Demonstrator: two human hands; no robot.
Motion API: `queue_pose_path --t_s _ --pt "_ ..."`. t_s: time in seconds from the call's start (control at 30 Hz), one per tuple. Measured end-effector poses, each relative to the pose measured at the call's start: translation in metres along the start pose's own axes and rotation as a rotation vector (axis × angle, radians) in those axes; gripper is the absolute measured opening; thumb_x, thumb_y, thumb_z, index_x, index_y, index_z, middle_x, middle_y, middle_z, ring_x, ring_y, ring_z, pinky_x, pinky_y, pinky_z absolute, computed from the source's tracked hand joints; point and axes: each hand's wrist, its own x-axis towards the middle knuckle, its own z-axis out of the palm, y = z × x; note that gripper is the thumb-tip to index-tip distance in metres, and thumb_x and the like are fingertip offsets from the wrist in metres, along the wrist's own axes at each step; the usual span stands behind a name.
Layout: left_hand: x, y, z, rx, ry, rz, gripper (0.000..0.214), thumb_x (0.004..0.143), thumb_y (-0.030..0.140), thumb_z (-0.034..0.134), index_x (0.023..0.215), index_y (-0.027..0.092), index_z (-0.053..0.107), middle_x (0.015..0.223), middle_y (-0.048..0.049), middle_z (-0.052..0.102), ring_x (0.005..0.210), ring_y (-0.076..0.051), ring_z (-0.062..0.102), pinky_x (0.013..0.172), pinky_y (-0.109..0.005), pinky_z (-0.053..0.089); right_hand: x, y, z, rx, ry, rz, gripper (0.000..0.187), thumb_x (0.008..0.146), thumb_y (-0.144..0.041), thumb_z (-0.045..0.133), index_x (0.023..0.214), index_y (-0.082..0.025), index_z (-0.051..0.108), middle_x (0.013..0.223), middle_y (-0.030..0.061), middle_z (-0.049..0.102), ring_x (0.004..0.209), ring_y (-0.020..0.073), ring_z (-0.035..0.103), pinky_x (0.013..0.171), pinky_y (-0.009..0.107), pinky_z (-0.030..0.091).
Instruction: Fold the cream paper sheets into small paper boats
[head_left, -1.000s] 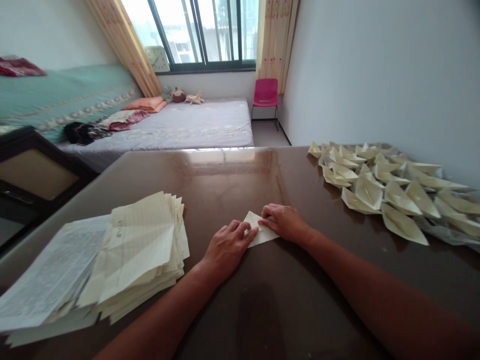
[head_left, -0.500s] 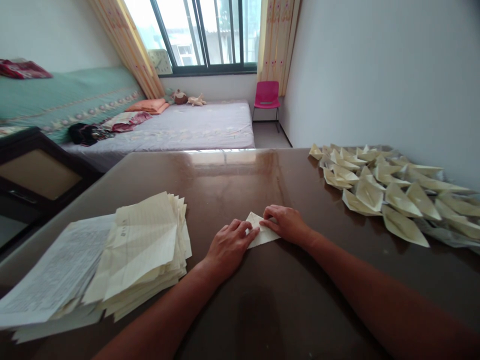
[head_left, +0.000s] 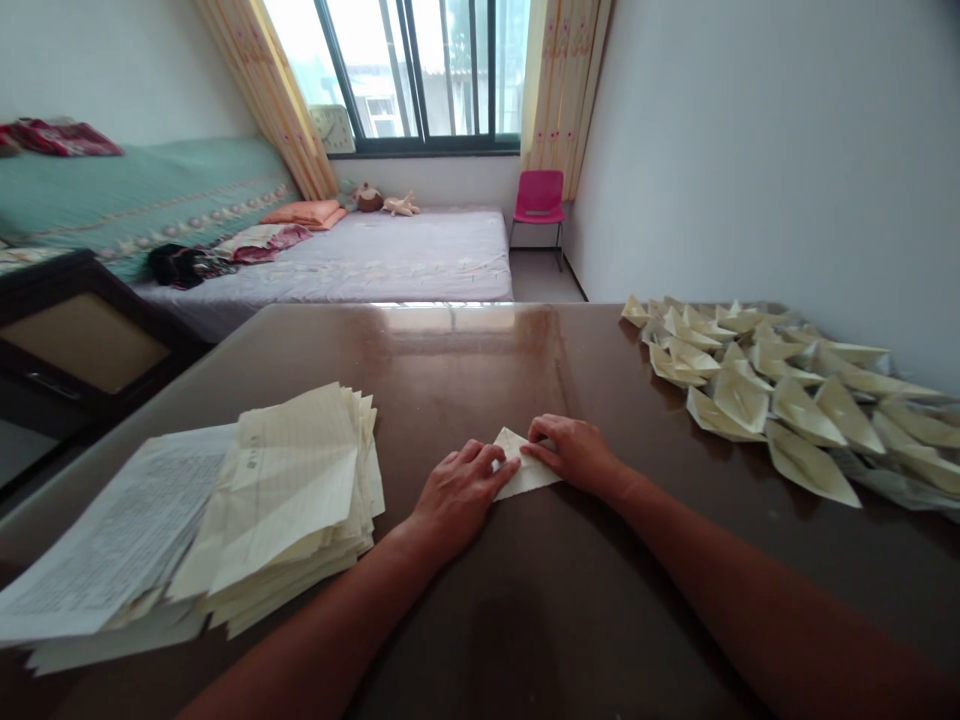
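- Small, cream, folded-paper triangle: well inside the edges of the glossy brown table
- Left hand, right hand: fingers bent onto it; whether pinching, I cannot tell
- Cream paper boats: far right corner

Pink chair in far corner, right of bed. Two soft toys near bed's far edge, beside orange cushions. Square clock at lower left of window. Patterned curtains either side. Dark cabinet, far left.
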Motion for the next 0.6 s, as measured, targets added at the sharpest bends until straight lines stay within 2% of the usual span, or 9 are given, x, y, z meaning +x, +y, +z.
queue_pose_path --t_s 0.6 --pt "-0.0004 0.0011 0.0003 0.014 0.002 -0.005 0.037 0.095 0.024 0.043 0.131 0.032 0.049 0.117 -0.0044 0.056 0.104 -0.02 0.048 0.082 -0.033 0.044 0.0 0.0017 0.0029 -0.021 0.014 -0.01 0.024 0.088 -0.046 0.052 0.084 -0.023 0.061 0.087 -0.0012 0.066 0.077 0.0137 0.059 0.063 0.025 0.031"
